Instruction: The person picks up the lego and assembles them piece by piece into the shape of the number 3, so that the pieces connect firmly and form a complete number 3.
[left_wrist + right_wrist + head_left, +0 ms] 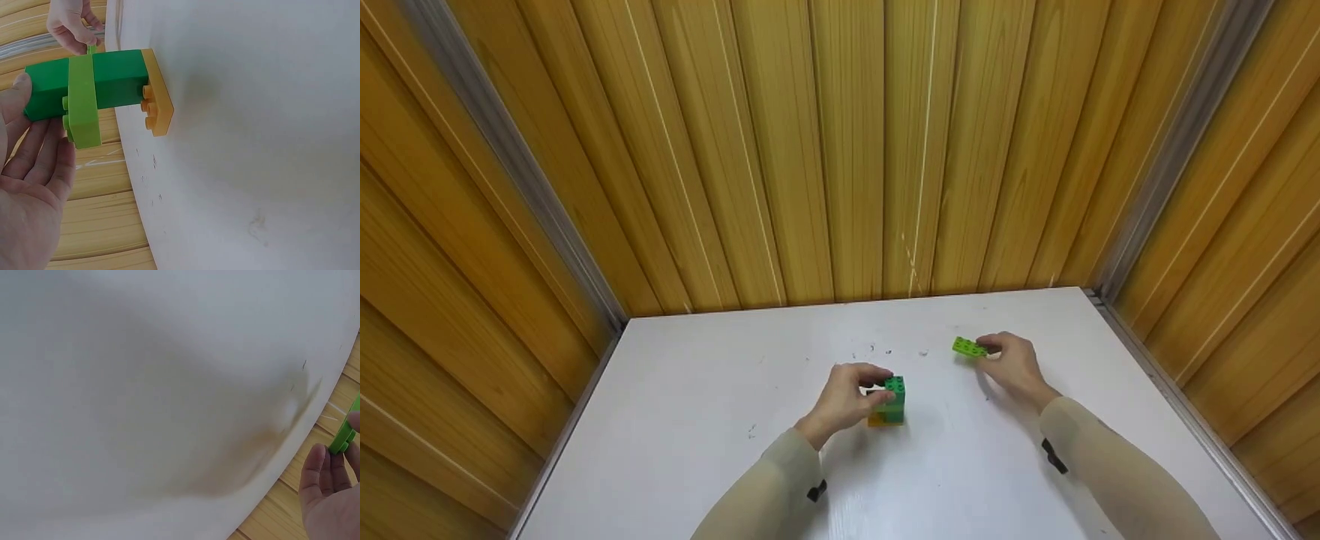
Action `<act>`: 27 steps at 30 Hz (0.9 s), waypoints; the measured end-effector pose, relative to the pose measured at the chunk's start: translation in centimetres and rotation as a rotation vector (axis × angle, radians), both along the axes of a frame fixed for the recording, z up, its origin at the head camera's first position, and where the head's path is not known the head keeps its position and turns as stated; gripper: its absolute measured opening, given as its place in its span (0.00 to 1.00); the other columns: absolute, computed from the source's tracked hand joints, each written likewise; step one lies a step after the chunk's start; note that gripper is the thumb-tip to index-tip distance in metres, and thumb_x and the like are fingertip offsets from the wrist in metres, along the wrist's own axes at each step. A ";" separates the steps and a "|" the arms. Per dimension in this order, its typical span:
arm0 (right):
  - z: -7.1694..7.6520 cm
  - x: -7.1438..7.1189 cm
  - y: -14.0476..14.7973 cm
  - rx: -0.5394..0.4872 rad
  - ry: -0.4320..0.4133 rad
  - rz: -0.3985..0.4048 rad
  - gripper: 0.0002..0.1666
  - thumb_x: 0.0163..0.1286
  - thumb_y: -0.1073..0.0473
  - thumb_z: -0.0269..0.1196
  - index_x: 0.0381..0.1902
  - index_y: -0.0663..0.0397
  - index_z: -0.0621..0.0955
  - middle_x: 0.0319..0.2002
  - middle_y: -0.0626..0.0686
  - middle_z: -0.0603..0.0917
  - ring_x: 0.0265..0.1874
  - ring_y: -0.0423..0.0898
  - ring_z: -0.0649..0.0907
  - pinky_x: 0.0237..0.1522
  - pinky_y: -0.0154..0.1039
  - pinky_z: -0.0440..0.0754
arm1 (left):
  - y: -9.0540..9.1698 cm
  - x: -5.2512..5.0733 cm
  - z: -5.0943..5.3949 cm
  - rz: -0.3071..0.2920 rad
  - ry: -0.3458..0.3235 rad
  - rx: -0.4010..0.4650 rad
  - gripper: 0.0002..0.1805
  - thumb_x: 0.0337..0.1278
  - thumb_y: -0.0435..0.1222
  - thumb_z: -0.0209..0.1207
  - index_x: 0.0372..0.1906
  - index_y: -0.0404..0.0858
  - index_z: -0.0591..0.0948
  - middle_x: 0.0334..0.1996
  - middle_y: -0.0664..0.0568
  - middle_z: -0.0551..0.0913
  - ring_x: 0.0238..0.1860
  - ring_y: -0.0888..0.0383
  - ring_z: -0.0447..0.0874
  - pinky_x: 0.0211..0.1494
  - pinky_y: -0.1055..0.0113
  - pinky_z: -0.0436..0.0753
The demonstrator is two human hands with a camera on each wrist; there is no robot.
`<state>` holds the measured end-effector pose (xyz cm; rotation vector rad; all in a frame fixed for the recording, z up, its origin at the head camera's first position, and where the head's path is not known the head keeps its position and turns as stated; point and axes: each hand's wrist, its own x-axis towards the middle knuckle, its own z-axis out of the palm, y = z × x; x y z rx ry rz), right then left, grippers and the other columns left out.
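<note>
A small stack of toy building bricks (895, 405) stands on the white table. In the left wrist view its yellow-orange base plate (160, 95) carries a dark green brick (119, 73), a lime plate (83, 107) that juts out sideways, and a second dark green brick (48, 84) on top. My left hand (846, 397) holds this top brick between thumb and fingers. To the right, my right hand (1014, 364) pinches a flat lime green brick (969, 347) by one end, studs up, above the table. Only part of that brick shows in the right wrist view.
The white tabletop (682, 450) has scattered dark scuff marks around its middle. Wood-patterned panels (847, 150) rise behind it and on both sides, with grey metal posts (521, 150) at the corners.
</note>
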<state>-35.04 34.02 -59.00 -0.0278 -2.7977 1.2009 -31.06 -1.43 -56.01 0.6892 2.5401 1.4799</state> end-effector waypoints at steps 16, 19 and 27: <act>0.9 1.0 -1.2 -0.008 0.048 0.071 0.24 0.72 0.63 0.71 0.65 0.64 0.88 0.58 0.64 0.91 0.60 0.60 0.88 0.51 0.37 0.87 | -0.1 0.1 -0.1 -0.013 -0.030 -0.004 0.19 0.74 0.37 0.73 0.65 0.41 0.90 0.60 0.50 0.94 0.60 0.51 0.92 0.69 0.49 0.92; 1.2 1.2 -1.7 -0.011 0.060 0.095 0.23 0.72 0.64 0.71 0.64 0.64 0.88 0.57 0.64 0.91 0.60 0.60 0.89 0.47 0.30 0.85 | -0.1 -0.1 -0.1 -0.013 -0.038 -0.009 0.20 0.75 0.38 0.72 0.66 0.40 0.89 0.61 0.51 0.93 0.61 0.50 0.91 0.70 0.48 0.91; 1.8 1.9 -3.7 -0.044 0.127 0.155 0.19 0.70 0.67 0.74 0.58 0.61 0.92 0.53 0.60 0.93 0.55 0.59 0.91 0.44 0.26 0.86 | 0.0 -0.2 0.2 -0.014 -0.033 -0.030 0.18 0.74 0.37 0.73 0.64 0.42 0.90 0.59 0.53 0.94 0.59 0.54 0.91 0.68 0.52 0.92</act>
